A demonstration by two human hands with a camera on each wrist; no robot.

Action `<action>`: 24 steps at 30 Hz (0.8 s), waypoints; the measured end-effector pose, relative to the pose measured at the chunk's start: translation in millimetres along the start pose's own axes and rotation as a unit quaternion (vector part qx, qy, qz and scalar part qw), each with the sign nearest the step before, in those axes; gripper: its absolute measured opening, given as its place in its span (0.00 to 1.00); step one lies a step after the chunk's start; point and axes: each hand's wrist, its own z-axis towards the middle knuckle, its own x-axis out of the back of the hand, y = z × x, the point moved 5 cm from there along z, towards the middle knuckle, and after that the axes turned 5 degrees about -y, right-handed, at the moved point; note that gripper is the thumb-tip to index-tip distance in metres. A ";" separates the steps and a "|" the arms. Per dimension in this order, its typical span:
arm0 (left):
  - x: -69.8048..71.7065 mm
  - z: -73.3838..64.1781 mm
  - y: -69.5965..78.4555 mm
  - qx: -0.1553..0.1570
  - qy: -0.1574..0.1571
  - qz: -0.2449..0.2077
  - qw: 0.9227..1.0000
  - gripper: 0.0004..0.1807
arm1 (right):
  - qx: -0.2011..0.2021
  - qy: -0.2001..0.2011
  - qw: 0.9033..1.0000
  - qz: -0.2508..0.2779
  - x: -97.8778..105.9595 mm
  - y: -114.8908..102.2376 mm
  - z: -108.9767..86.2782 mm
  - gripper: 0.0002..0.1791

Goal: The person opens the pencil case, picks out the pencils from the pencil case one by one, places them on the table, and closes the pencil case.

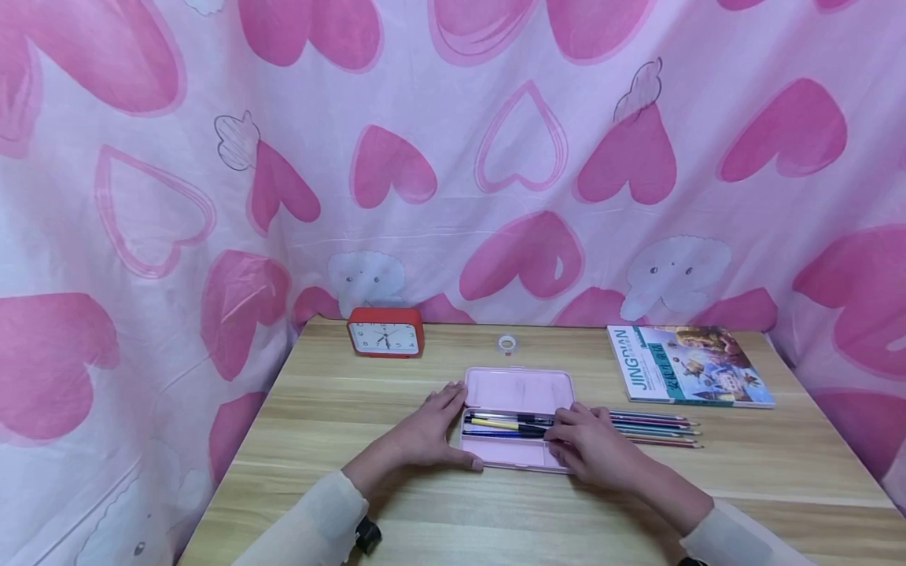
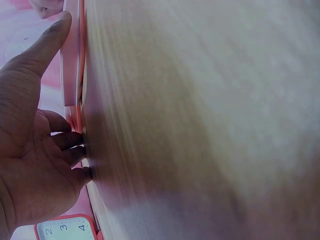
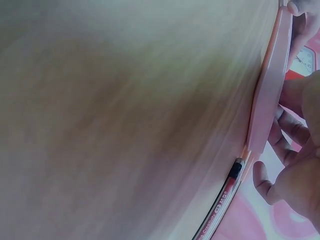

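Observation:
An open pink pencil case (image 1: 522,453) lies on the table, its lid (image 1: 520,389) folded back. Inside it are several pens (image 1: 506,424), one of them yellow and black. My left hand (image 1: 429,431) spans the case's left side, fingers straight by the lid and thumb at the front corner. Over the right part of the case is my right hand (image 1: 598,446), its fingers bent down into it at the pens' right ends. Whether those fingers pinch a pen I cannot tell. In the right wrist view, the case's pink side (image 3: 270,85) hides some fingertips.
Several pencils (image 1: 658,428) lie side by side right of the case, partly behind my right hand. A red alarm clock (image 1: 385,333) stands at the back left. A tape roll (image 1: 506,343) lies behind the case, and a book (image 1: 694,368) at the back right.

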 end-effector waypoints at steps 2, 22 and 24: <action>-0.1 -0.2 0.4 -0.001 0.000 0.000 1.000 0.76 | -0.005 -0.005 1.000 0.005 -0.1 -0.5 0.5 0.07; -0.4 0.3 -0.5 -0.001 0.000 -0.004 1.000 0.77 | -0.065 0.087 0.994 0.032 25.2 49.7 39.3 0.19; 0.1 0.1 -0.2 -0.002 0.000 -0.005 1.000 0.77 | -0.073 0.075 0.994 0.038 23.4 53.3 45.2 0.23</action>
